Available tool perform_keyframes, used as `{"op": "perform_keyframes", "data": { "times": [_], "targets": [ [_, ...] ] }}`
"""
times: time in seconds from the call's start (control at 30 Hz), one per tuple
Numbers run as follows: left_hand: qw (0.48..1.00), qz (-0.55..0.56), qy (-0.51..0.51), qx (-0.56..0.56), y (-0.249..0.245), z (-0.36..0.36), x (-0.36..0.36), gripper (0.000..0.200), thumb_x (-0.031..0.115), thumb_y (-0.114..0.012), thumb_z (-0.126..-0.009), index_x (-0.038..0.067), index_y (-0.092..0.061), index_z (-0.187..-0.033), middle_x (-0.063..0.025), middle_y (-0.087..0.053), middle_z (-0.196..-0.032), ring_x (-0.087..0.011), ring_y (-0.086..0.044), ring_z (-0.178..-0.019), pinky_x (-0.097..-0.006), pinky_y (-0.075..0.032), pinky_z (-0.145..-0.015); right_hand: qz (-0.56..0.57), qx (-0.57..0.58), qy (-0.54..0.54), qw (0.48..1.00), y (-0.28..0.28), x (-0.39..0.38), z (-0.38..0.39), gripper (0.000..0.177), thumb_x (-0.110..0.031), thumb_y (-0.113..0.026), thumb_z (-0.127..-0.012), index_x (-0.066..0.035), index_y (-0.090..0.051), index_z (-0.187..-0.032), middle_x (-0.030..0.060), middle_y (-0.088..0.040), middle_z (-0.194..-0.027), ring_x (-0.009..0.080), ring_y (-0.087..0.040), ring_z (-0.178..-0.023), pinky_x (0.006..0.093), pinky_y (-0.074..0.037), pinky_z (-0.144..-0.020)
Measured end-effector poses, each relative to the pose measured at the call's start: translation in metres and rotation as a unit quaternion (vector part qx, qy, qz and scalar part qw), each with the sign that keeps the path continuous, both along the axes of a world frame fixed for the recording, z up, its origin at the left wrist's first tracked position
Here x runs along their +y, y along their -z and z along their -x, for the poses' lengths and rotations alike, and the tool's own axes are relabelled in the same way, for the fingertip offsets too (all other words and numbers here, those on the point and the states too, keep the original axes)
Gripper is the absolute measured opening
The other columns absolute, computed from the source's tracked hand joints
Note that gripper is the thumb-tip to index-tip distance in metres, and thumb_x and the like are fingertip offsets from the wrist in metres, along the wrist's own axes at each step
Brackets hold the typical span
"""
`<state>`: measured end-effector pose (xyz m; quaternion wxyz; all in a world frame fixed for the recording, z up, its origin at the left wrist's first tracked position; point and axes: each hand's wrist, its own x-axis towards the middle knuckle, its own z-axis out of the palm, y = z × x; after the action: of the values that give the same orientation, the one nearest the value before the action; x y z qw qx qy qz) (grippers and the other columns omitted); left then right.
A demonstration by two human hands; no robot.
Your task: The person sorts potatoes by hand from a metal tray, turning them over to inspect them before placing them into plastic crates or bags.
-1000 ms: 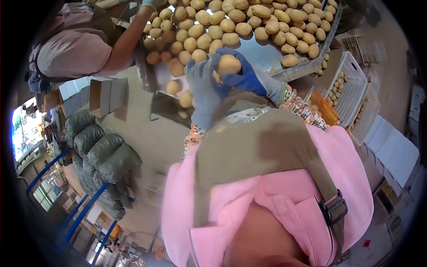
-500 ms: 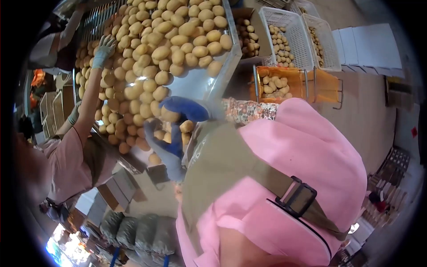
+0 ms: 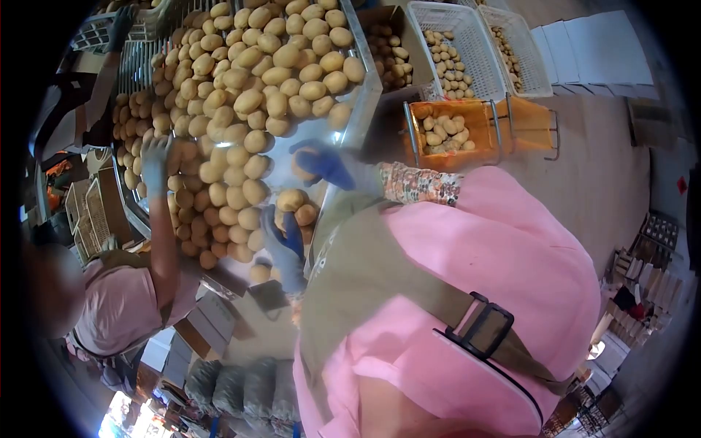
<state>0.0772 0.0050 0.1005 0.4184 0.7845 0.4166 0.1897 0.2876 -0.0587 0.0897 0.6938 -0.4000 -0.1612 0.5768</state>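
Observation:
My right hand (image 3: 328, 168), in a blue and grey glove below a floral sleeve, is closed on a potato (image 3: 302, 169) above the bare metal of the sorting table (image 3: 288, 157). My left hand (image 3: 285, 244), gloved alike, is lower down at the table's near edge. Its fingers are spread beside a small group of potatoes (image 3: 290, 199), and part of a potato shows between them; I see no firm grip. Many loose potatoes (image 3: 248, 101) cover the table beyond both hands.
At left, a co-worker's gloved hand (image 3: 155, 164) reaches onto the potatoes. White crates (image 3: 471, 58), a cardboard box (image 3: 376, 18) and an orange container (image 3: 478, 120) with potatoes stand right of the table. Full sacks (image 3: 241, 390) lie at the lower left.
My right hand has drawn right and slightly up, away from the pile, with a potato in it. My left hand has shifted a little right. The co-worker's hand has moved down and left.

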Motion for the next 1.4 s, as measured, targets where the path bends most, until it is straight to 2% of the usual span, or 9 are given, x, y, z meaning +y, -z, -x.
{"op": "perform_keyframes", "data": {
  "times": [0.33,0.5,0.8,0.87,0.97,1.0,1.27,1.37,1.4],
  "targets": [
    [0.981,-0.122,0.020,0.151,0.062,0.055,-0.006,0.054,0.035,-0.063,-0.087,0.002,-0.052,-0.127,-0.0278,-0.044,-0.136,-0.0436,-0.042,-0.125,-0.0511,-0.033,-0.103,0.016,-0.101,-0.071,0.992,-0.017,0.001,-0.006,0.075,-0.015,-0.074,-0.080,-0.006,-0.031,-0.141,0.0084,-0.046,-0.125,0.0162,-0.046,-0.113,0.0310,-0.041,-0.097],
    [0.915,-0.058,-0.006,0.400,0.062,0.123,-0.037,0.077,0.050,-0.058,-0.086,0.019,-0.028,-0.149,-0.0176,-0.024,-0.153,-0.0381,-0.021,-0.141,-0.0506,-0.018,-0.112,0.008,-0.235,-0.028,0.972,-0.018,0.003,-0.010,0.075,-0.008,-0.075,-0.078,-0.007,-0.033,-0.140,0.0053,-0.050,-0.120,0.0141,-0.052,-0.105,0.0305,-0.046,-0.093],
    [0.934,-0.004,-0.353,0.045,0.100,0.184,-0.084,0.070,0.031,-0.063,-0.089,-0.007,-0.032,-0.140,-0.0290,-0.036,-0.141,-0.0417,-0.036,-0.130,-0.0453,-0.031,-0.108,0.046,-0.352,-0.084,0.931,-0.017,0.011,-0.031,0.064,-0.010,-0.073,-0.080,-0.005,-0.038,-0.134,0.0075,-0.053,-0.120,0.0136,-0.056,-0.099,0.0286,-0.048,-0.088],
    [0.942,-0.061,-0.312,0.108,0.090,0.170,-0.070,0.067,0.029,-0.063,-0.089,-0.008,-0.035,-0.138,-0.0289,-0.038,-0.139,-0.0414,-0.039,-0.128,-0.0447,-0.033,-0.107,0.105,-0.297,-0.166,0.934,0.002,0.021,-0.032,0.047,-0.017,-0.068,-0.084,-0.004,-0.046,-0.124,0.0095,-0.057,-0.110,0.0166,-0.059,-0.087,0.0302,-0.050,-0.078],
    [0.954,-0.132,-0.257,0.079,0.095,0.131,-0.030,0.062,0.026,-0.064,-0.089,-0.008,-0.039,-0.134,-0.0279,-0.043,-0.136,-0.0402,-0.046,-0.122,-0.0434,-0.036,-0.103,0.121,-0.532,-0.393,0.740,0.030,0.046,-0.007,0.038,-0.038,-0.054,-0.091,-0.003,-0.065,-0.097,0.0123,-0.066,-0.091,0.0231,-0.064,-0.073,0.0341,-0.050,-0.064],
    [0.964,-0.108,-0.240,0.040,0.077,0.103,-0.016,0.061,0.024,-0.063,-0.090,-0.009,-0.038,-0.135,-0.0273,-0.042,-0.136,-0.0376,-0.043,-0.125,-0.0424,-0.034,-0.105,0.042,-0.792,-0.330,0.512,0.113,0.056,0.024,0.041,-0.043,-0.058,-0.087,-0.004,-0.067,-0.097,0.0146,-0.068,-0.099,0.0273,-0.066,-0.085,0.0390,-0.049,-0.077],
    [0.985,-0.163,-0.059,0.024,0.024,-0.024,0.065,0.053,0.029,-0.055,-0.094,-0.006,-0.043,-0.132,-0.0261,-0.043,-0.136,-0.0390,-0.041,-0.126,-0.0417,-0.033,-0.106,0.057,-0.227,-0.157,0.959,0.055,0.025,0.000,0.042,-0.037,-0.067,-0.081,-0.014,-0.060,-0.116,0.0138,-0.061,-0.105,0.0283,-0.058,-0.102,0.0452,-0.041,-0.097],
    [0.990,-0.138,-0.017,0.030,0.031,-0.027,0.044,0.050,0.025,-0.058,-0.093,-0.004,-0.045,-0.131,-0.0279,-0.039,-0.139,-0.0394,-0.040,-0.128,-0.0423,-0.034,-0.106,-0.337,-0.625,-0.028,0.703,0.088,-0.007,-0.056,0.024,-0.018,-0.070,-0.076,-0.014,-0.065,-0.099,0.0079,-0.061,-0.106,0.0288,-0.055,-0.106,0.0495,-0.037,-0.100],
    [0.989,-0.136,-0.018,0.046,0.041,-0.021,0.039,0.049,0.023,-0.059,-0.092,-0.004,-0.046,-0.131,-0.0280,-0.039,-0.139,-0.0395,-0.041,-0.128,-0.0423,-0.034,-0.106,-0.326,-0.598,0.012,0.732,0.112,-0.021,-0.070,0.018,-0.015,-0.067,-0.078,-0.011,-0.064,-0.096,0.0074,-0.061,-0.106,0.0289,-0.055,-0.107,0.0476,-0.038,-0.100]
  ]
}}
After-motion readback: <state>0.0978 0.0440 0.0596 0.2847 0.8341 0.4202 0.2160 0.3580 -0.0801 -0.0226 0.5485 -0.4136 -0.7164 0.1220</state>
